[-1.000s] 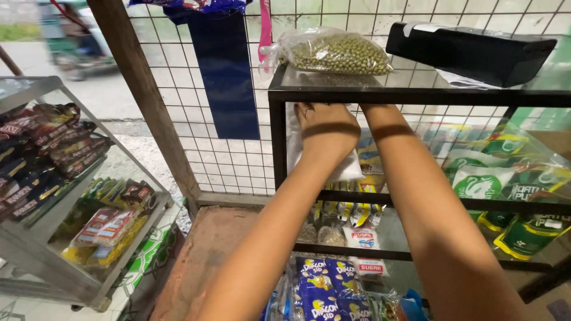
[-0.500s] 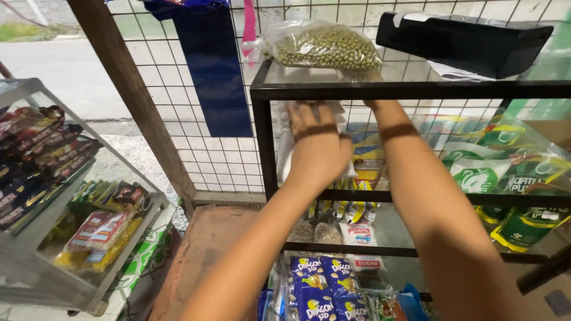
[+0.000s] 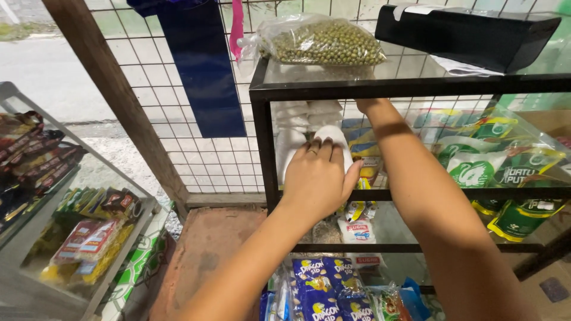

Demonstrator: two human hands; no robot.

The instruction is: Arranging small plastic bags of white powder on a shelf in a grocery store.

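The left hand (image 3: 318,175) lay flat, palm down and fingers spread, over a plump white plastic bag (image 3: 333,135) standing in the upper compartment of the black metal-framed glass shelf (image 3: 264,142); it pressed on the bag without closing round it, the thumb out to the right, a ring showing on one finger. That forearm ran up from the lower middle, straight and extended. The right arm reached in alongside, forearm slanting up from the bottom right, and the right hand (image 3: 369,106) went in under the top bar of the frame, so I could not tell whether it was open or gripping anything. More white bags (image 3: 297,113) were stacked just behind and to the left of the pressed one. On top of the shelf lay a clear bag of green beans (image 3: 324,41) and, well apart, a black box (image 3: 470,32). Green sachets (image 3: 493,157) crowded the right side.
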